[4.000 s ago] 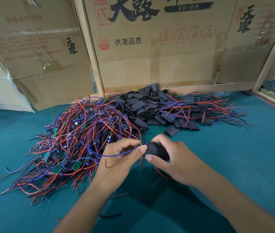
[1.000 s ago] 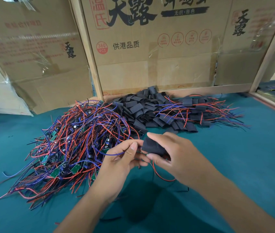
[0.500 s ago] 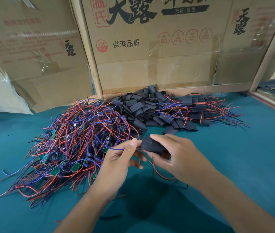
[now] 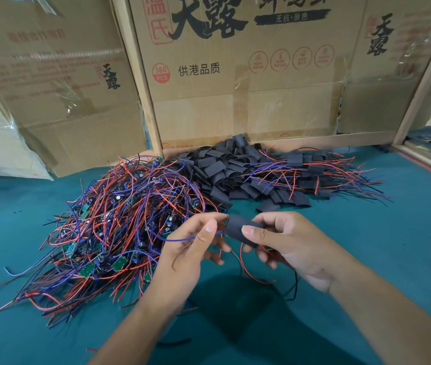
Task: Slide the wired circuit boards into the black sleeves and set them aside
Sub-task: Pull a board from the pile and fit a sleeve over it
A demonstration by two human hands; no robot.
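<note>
Teal table [image 4: 393, 246] bears wired boards [image 4: 109, 222], black sleeves [image 4: 225, 172]

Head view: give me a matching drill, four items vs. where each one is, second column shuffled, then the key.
Items
1. black sleeve
2. pile of bare wired boards
3. pile of empty sleeves
4. finished sleeved boards

Places
A. far right on the mat, wires fanning right
B. left on the mat, tangled
C. pinched in the right hand
D. middle, against the cardboard box

Pairs: 1-C, 2-B, 3-D, 4-A
</note>
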